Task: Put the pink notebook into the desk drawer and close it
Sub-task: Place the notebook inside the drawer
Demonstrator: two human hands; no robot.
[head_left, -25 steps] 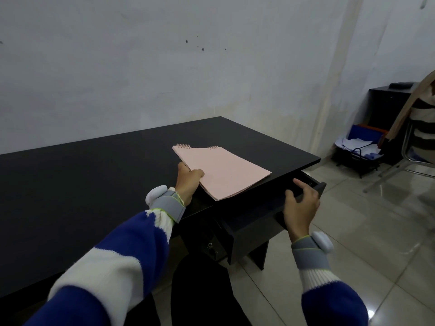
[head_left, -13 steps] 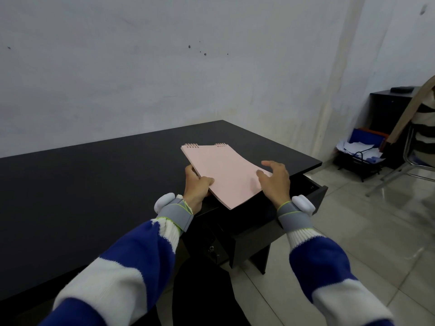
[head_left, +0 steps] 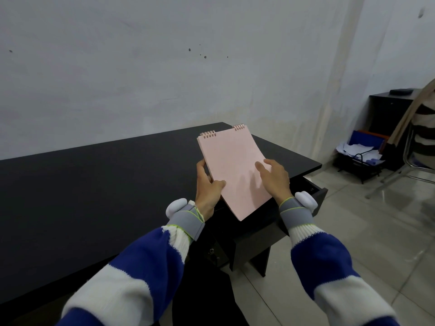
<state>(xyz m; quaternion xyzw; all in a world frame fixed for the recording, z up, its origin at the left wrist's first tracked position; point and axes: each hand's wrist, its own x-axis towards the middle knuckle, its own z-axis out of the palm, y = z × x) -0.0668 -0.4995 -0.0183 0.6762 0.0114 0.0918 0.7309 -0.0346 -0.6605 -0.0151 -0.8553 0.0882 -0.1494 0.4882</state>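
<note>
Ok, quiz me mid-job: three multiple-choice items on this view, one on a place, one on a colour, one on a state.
1. Where is the notebook?
A. flat on the desk
B. held up in both hands
C. inside the drawer

2. What colour is the desk?
A. white
B. brown
C. black

3. What state is the drawer in?
A. open
B. shut
C. removed

Key:
1 B: the left hand grips its edge and the right hand lies on its cover, lifted off the desk.
2 C: the top is plainly black.
3 A: its front sticks out past the desk edge.
</note>
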